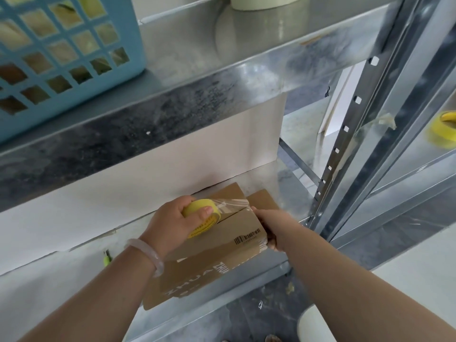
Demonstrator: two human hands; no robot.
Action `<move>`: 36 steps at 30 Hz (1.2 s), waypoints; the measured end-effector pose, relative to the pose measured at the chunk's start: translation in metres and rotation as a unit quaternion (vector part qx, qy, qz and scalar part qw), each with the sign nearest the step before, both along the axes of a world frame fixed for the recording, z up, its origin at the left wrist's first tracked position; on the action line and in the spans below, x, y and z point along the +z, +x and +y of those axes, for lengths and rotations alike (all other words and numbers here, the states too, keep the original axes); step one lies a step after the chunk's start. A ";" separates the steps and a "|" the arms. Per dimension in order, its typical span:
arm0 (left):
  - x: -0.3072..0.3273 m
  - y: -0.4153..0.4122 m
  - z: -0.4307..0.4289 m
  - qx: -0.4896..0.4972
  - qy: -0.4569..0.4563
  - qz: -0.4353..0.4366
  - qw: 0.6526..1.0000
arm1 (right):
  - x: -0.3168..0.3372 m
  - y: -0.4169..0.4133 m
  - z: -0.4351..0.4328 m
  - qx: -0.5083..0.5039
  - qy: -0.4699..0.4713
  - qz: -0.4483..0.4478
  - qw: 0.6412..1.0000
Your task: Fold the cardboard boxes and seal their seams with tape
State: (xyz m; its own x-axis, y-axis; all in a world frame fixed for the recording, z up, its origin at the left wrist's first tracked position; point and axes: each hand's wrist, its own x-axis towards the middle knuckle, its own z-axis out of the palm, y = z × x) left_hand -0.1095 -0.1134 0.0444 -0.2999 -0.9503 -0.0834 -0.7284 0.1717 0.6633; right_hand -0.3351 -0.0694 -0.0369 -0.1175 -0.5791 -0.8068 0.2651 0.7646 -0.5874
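A small brown cardboard box [243, 229] with a barcode stands on the metal shelf [61, 275], on top of a flat printed cardboard sheet [197, 280]. My left hand [172, 223] grips a yellow-cored roll of clear tape [204, 213] over the box's top seam. A strip of clear tape [232, 203] runs from the roll toward the right. My right hand [269, 228] holds the box's right side, with a fingertip at the tape's end. Two box flaps [261, 198] stick out behind the hands.
A white board [148, 174] stands along the shelf's back. A blue plastic basket [61, 58] sits on the upper shelf. Perforated metal uprights [345, 134] stand at right, a second yellow tape roll [441, 129] beyond them. A small green object [107, 259] lies left of my wrist.
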 end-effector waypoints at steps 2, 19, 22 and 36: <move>0.000 0.000 0.000 -0.002 0.000 -0.004 1.000 | 0.003 -0.001 0.000 -0.004 0.032 -0.042 0.999; 0.005 -0.003 0.002 -0.017 0.014 0.007 1.000 | 0.020 0.012 0.002 0.332 -0.363 0.370 0.788; 0.009 -0.002 0.001 -0.029 0.018 0.005 0.999 | 0.014 0.013 0.004 0.334 -0.359 0.379 0.785; 0.022 0.052 0.023 -0.011 -0.044 -0.104 0.994 | 0.020 0.014 0.004 0.390 -0.366 0.423 0.731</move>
State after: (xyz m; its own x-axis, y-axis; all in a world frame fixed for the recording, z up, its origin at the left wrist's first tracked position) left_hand -0.0573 -0.0905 0.0669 -0.3054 -0.9501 -0.0628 -0.8435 0.2394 0.4809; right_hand -0.3213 -0.0652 -0.0165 0.2005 -0.9767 -0.0771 -0.7796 -0.1114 -0.6163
